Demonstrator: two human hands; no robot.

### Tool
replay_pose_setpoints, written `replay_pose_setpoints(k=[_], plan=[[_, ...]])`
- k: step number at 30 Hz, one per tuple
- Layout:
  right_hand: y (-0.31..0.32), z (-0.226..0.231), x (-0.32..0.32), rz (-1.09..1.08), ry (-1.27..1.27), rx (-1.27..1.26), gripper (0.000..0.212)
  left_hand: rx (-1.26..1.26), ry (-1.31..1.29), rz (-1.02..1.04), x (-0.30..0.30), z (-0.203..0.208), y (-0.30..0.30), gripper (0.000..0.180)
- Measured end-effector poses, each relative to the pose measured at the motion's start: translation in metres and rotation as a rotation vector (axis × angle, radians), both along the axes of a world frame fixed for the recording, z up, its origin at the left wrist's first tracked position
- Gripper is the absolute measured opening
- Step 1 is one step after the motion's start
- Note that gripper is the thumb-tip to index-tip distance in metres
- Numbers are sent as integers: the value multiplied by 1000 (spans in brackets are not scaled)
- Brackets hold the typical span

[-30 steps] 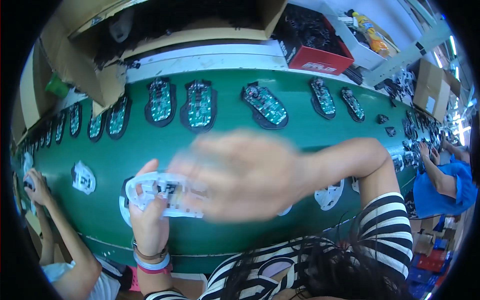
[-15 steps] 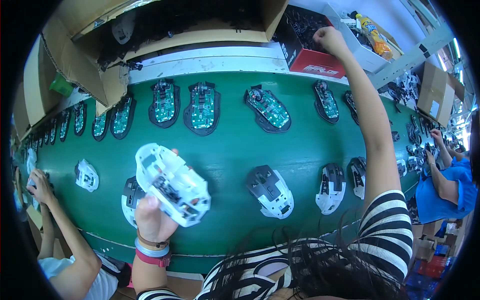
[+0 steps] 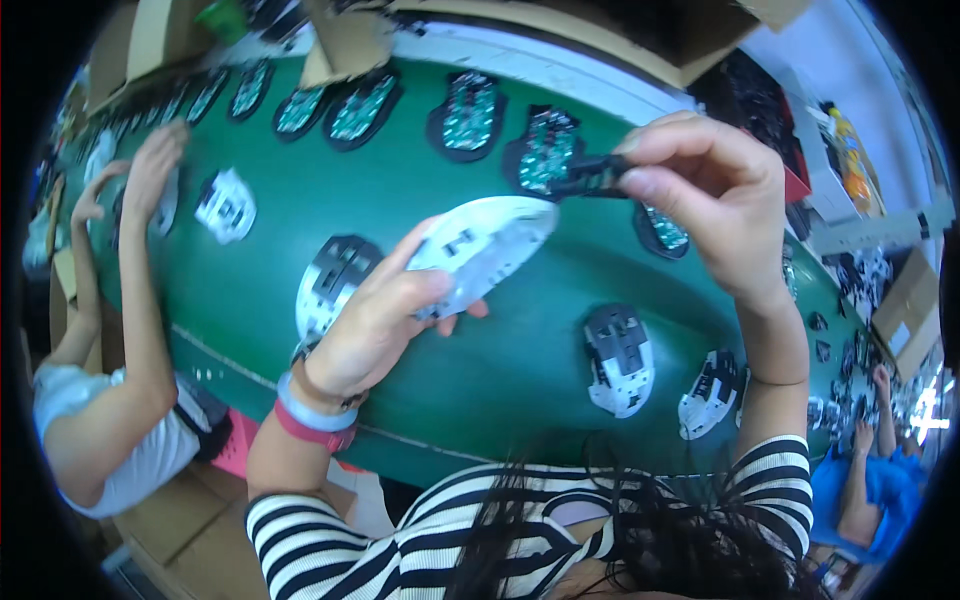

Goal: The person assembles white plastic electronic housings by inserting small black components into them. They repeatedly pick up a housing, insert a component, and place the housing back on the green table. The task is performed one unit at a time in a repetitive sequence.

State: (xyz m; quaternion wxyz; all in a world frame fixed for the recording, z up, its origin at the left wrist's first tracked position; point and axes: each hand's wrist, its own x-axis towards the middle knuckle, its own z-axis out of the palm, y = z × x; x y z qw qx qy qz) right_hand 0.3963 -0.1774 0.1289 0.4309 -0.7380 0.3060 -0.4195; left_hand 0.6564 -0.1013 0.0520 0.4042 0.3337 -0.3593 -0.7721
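Note:
My left hand (image 3: 385, 305) grips a white computer mouse shell (image 3: 488, 245), tilted above the green table. Between the thumb and fingers of my right hand (image 3: 700, 185) is a small black plastic part (image 3: 592, 178), close to the shell's upper right end; whether the two touch I cannot tell. Behind them, a mouse base with a green circuit board (image 3: 548, 150) lies on the table. A grey-and-white mouse shell (image 3: 335, 280) rests beside my left hand, partly covered by it. Another grey-and-white shell (image 3: 618, 358) lies below my right hand.
Several mouse bases with circuit boards (image 3: 468, 115) line the far side of the green table (image 3: 520, 400). A cardboard box (image 3: 345, 45) overhangs the back edge. At the left a co-worker's hands (image 3: 150, 170) are over the table; another person in blue (image 3: 870, 490) sits at the right.
My right hand has come back from the red-and-black box at the back with a black part. My left hand has turned the white shell over sideways. The whole view has swung round.

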Motion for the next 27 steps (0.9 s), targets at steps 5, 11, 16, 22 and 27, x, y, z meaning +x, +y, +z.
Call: replay_pose_setpoints(k=[5,11,16,22,27], plan=[[9,-14,52,140,105,180,13,-98,-248,-56,3,6,1,80],[6,-21,64,199,351,106,13,-304,-399,22,4,1,-1,72],[4,-33,68,253,378,-254,16,-410,-479,118,4,-9,-2,60],[7,-47,67,210,417,-234,36,-480,-524,183,4,-9,1,49],[4,-41,64,368,510,247,57,-432,-611,151,3,-7,3,59]])
